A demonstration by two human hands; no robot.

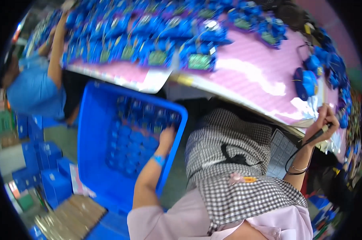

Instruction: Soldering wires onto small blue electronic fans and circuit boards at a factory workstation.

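My left hand [167,137] reaches down inside a large blue plastic bin [94,160], close to its right wall. It is at the row of blue parts with green circuit boards [149,111] in there; its fingers are blurred and partly hidden. Rows of round blue parts [130,150] lie beside them on the bin's floor. Over the table's right end, my right hand [324,123] is closed around the dark handle of a soldering iron [323,131]. A black cable [289,162] trails from it past my wrist. Just beyond this hand stands a round blue part [309,84].
Many blue assemblies with green boards [157,58] crowd the far side of the pink-topped table [249,76]. A person in a blue shirt [35,88] works at the left. Blue boxes [55,186] and flattened cardboard [71,218] lie on the floor left of the bin.
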